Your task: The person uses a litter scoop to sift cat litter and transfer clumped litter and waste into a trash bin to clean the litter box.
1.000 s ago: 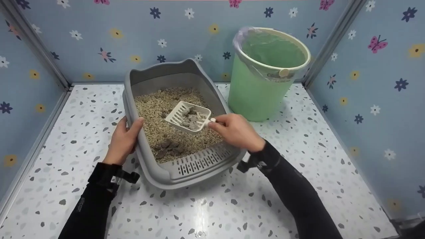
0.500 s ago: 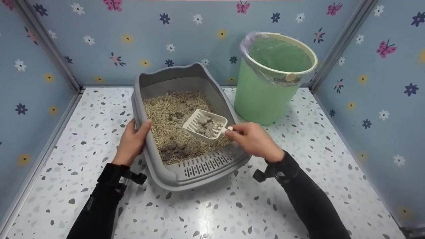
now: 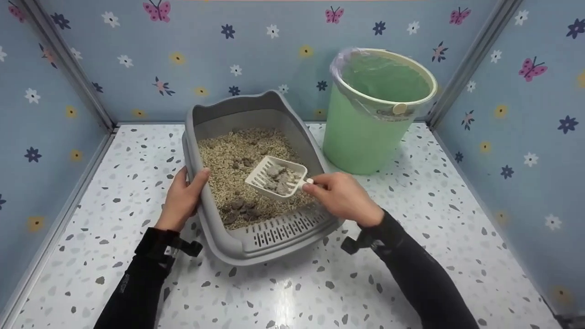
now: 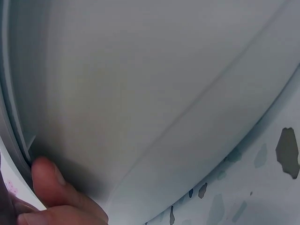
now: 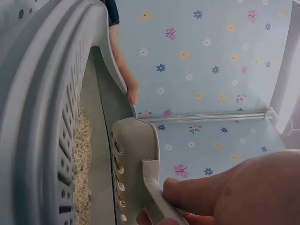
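A grey litter box [image 3: 228, 249] holds pale pellet litter [image 3: 224, 160] with dark clumps [image 3: 241, 210] near its front. My left hand [image 3: 183, 201] grips the left rim, thumb on top; fingers [image 4: 65, 199] bend beneath it against the outer wall in the left wrist view. Over the litter, my right hand [image 3: 347, 196] holds a white slotted litter scoop [image 3: 260, 177] by its handle, pinched under the thumb. Greyish clumps [image 3: 279, 180] lie in the scoop. In the right wrist view the scoop [image 5: 137, 140] shows side-on, its handle partly hidden by the hand.
A green bin [image 3: 356, 137] with a thin plastic liner [image 3: 345, 64] stands behind and right of the box. Flowered blue panels [image 3: 256, 55] enclose the back and sides. The speckled white surface [image 3: 438, 246] extends in front and to the right.
My right hand moves the scoop rightward over the litter, then slightly back left, and the clumps shift in it. The left hand keeps its hold on the rim. The head view has shifted.
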Demonstrator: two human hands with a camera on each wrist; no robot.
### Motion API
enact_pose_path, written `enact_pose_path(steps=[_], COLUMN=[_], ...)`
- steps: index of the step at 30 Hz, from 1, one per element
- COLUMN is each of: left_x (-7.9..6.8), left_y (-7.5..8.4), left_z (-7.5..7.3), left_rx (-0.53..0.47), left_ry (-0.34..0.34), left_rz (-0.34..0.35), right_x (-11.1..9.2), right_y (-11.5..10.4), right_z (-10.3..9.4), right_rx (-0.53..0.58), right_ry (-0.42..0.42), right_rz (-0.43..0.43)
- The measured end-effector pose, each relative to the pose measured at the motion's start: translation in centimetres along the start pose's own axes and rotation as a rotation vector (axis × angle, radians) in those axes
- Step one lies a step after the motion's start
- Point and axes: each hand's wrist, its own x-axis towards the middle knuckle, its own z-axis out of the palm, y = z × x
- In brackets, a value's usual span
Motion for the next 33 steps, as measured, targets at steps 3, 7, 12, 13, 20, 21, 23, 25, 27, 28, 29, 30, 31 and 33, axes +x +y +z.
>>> enact_pose_path(steps=[3, 7, 12, 13, 20, 21, 23, 25, 27, 28, 29, 30, 31, 33], left_x=[0.0, 0.0, -0.1, -0.1, -0.2, -0.2, -0.4, -0.6, -0.7, -0.7, -0.7, -0.7, -0.7, -0.6], left_y=[0.1, 0.2, 0.1, 0.1, 0.1, 0.1, 0.2, 0.3, 0.4, 0.4, 0.4, 0.4, 0.5, 0.5], left_z=[-0.2, -0.1, 0.0, 0.0, 0.1, 0.1, 0.1, 0.1, 0.1, 0.1, 0.1, 0.1, 0.2, 0.2], left_rx=[0.01, 0.007, -0.002, -0.005, 0.007, 0.01, 0.009, 0.003, -0.002, -0.005, -0.005, -0.004, -0.004, -0.002], left_ry=[0.025, 0.02, 0.026, 0.027, 0.014, 0.016, 0.017, 0.02, 0.016, 0.013, 0.013, 0.012, 0.01, 0.005], left_rz=[-0.004, -0.008, -0.012, -0.012, -0.016, -0.017, -0.012, -0.002, 0.01, 0.014, 0.019, 0.022, 0.026, 0.031], right_x=[1.5, 2.6, 2.6, 2.6, 2.3, 2.3, 2.2, 2.3, 2.4, 2.4, 2.5, 2.5, 2.6, 2.7], right_y=[-1.0, -1.1, -0.2, -0.1, -0.1, -0.2, -0.4, -0.6, -0.8, -0.9, -1.0, -1.0, -1.1, -1.1], right_z=[1.0, 1.5, 0.7, 0.5, -1.0, -1.4, -2.1, -3.0, -4.0, -4.5, -5.0, -5.6, -6.2, -7.5], right_rx=[0.029, 0.048, 0.028, 0.027, 0.032, 0.034, 0.024, 0.015, 0.004, -0.005, -0.004, -0.007, -0.008, -0.001], right_ry=[-0.006, 0.024, 0.066, 0.067, 0.047, 0.045, 0.059, 0.068, 0.069, 0.071, 0.068, 0.063, 0.056, 0.051], right_rz=[-0.045, -0.032, -0.045, -0.051, -0.027, -0.019, -0.015, -0.012, -0.015, -0.016, -0.012, -0.01, -0.007, 0.001])
